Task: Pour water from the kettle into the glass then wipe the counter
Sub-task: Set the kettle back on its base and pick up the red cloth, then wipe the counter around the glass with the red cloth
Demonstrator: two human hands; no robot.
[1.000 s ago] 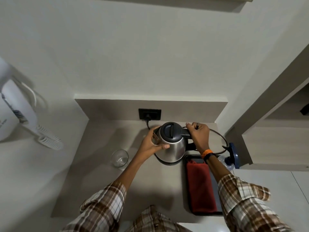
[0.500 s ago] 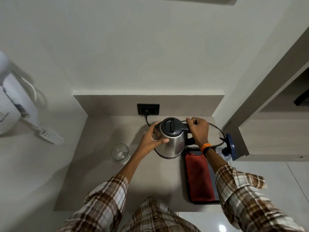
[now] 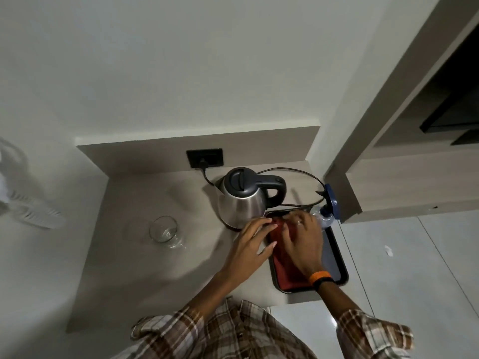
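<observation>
A steel kettle (image 3: 243, 203) with a black lid and handle stands on its base at the back of the counter (image 3: 145, 270), and no hand is on it. An empty-looking clear glass (image 3: 163, 230) stands to its left. A red cloth (image 3: 281, 263) lies in a black tray (image 3: 340, 265) right of the kettle. My right hand (image 3: 303, 239) is over the cloth with its fingers curled onto the far edge. My left hand (image 3: 250, 246) has its fingers spread, the tips touching the cloth's left far corner.
The kettle's cord runs to a black wall socket (image 3: 204, 158). A plastic bottle with a blue cap (image 3: 328, 208) lies at the tray's far end. A white wall-mounted hair dryer (image 3: 28, 211) hangs on the left. The counter ends at a wall on the right.
Both hands have let go of the kettle and moved right and nearer, onto the red cloth in the tray. The kettle stands on its base.
</observation>
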